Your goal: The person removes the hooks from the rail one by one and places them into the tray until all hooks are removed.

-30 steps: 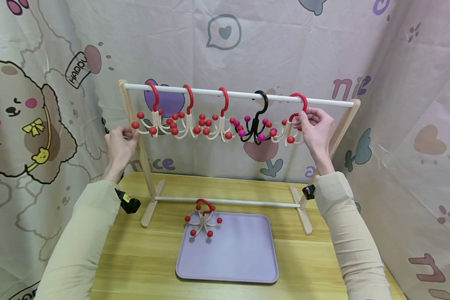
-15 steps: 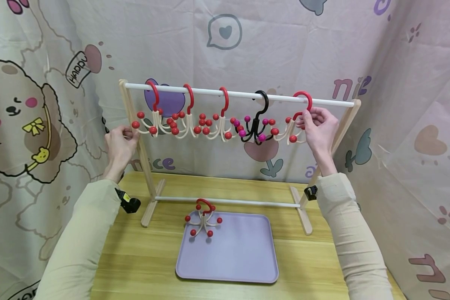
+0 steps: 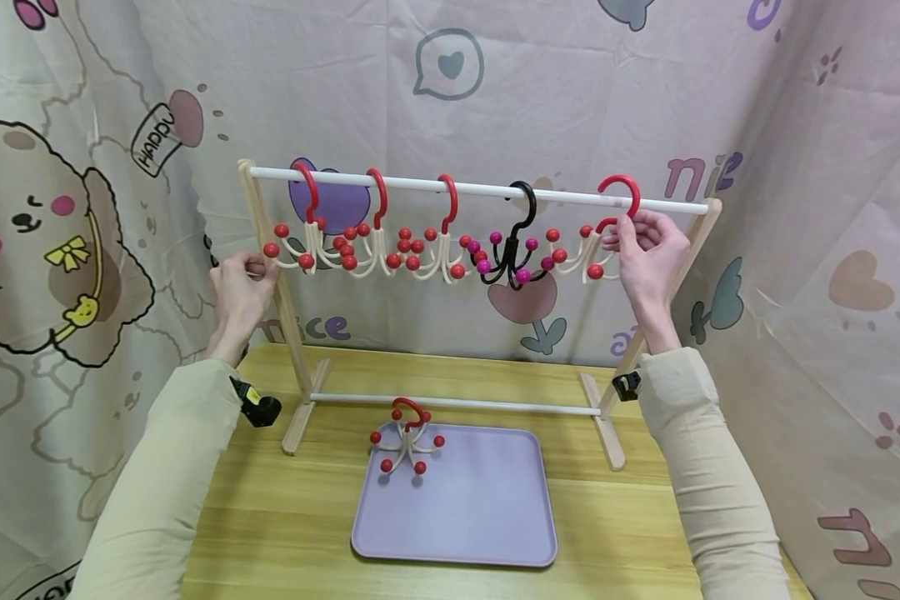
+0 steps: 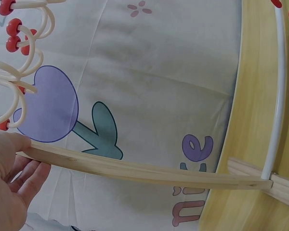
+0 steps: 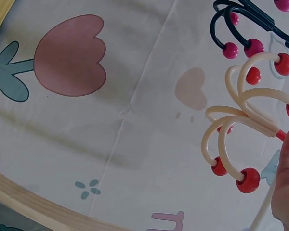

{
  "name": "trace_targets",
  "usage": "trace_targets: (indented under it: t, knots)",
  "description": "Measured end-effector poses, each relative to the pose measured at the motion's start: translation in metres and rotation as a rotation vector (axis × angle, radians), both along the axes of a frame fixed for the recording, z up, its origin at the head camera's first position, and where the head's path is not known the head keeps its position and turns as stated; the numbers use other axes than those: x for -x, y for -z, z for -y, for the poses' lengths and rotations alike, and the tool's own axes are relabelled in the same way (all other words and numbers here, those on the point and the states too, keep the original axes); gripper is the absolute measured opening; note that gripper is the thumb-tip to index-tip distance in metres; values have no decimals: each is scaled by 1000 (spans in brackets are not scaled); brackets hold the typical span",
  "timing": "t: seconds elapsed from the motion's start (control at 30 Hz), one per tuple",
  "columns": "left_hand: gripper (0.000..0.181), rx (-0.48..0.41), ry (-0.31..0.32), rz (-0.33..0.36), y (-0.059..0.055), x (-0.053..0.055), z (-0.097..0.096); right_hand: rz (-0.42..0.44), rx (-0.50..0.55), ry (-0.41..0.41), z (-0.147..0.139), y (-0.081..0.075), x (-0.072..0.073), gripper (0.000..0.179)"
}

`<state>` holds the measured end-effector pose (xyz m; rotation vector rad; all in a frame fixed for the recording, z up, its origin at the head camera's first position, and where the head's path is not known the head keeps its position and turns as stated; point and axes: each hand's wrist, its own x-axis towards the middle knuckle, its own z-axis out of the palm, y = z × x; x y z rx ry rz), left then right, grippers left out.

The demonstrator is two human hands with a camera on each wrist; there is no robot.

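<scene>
The right hand has thumb and fingers pinched on the red hook of the end hanger, which spreads to their left. The bar passes just above these fingers; whether the hook bears on it is hard to tell. The hand covers the hanger's rightmost arms, and the right wrist view cuts off most of the hand and hook. Farther left of these fingers hangs the black hanger, near the end one.

The left hand is clamped on the post, thumb above and fingers below in the left wrist view, which crops the palm. To the right of those fingers, three red hangers overlap, so their balls are hard to sort. Below and between both hands, a loose hanger sits on the tray.
</scene>
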<state>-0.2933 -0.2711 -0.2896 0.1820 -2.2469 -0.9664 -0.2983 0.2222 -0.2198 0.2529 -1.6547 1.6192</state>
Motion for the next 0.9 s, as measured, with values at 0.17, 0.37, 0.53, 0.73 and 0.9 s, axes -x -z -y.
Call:
trace_targets:
  t: [0.17, 0.37, 0.53, 0.73, 0.9]
  knots:
    - [31, 3, 0, 1, 1, 1, 1, -39, 4, -2, -1, 1, -2, 25]
    - [32, 4, 2, 9, 1, 0, 1, -75, 19, -3, -1, 3, -8, 21]
    - [31, 6, 2, -1, 1, 0, 0, -111, 26, -7, -4, 7, -12, 13]
    - [31, 6, 3, 0, 1, 1, 1, -117, 22, 7, -7, 13, -15, 11]
    - [30, 15, -1, -11, 1, 1, 1, -102, -1, 49, -10, 19, -17, 13]
